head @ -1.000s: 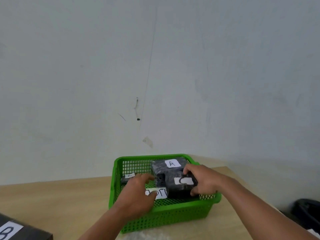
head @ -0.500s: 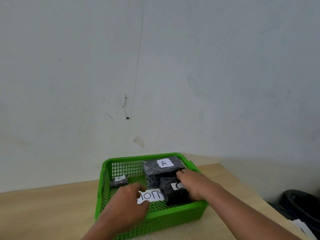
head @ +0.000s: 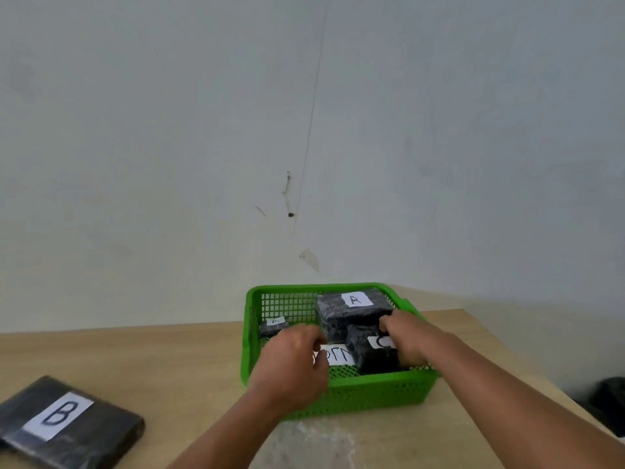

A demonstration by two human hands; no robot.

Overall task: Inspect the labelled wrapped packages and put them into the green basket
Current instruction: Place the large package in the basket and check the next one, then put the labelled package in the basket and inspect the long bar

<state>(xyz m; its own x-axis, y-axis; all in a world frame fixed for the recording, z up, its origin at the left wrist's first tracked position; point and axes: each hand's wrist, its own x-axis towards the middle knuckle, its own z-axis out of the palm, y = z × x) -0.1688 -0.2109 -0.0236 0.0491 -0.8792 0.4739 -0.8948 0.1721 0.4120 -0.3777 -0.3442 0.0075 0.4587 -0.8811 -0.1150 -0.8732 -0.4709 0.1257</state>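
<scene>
The green basket (head: 378, 389) sits on the wooden table by the wall. Inside it a black wrapped package labelled A (head: 351, 308) lies at the back right, a small one labelled B (head: 274, 325) at the back left, and a white paper label (head: 334, 354) on the floor of the basket. My right hand (head: 407, 336) grips a black package with a white C label (head: 375, 353) at the front right, inside the basket. My left hand (head: 292, 363) hovers over the front left of the basket, its fingers curled near the white label.
A large flat black package labelled B (head: 64, 424) lies on the table at the near left. The table's right edge runs past the basket, with a dark object (head: 610, 401) on the floor beyond. A pale patch marks the tabletop in front of the basket.
The view has swung, bringing the large B package into sight. My right hand has pressed the C package lower into the basket's front right. My left hand stays over the front left.
</scene>
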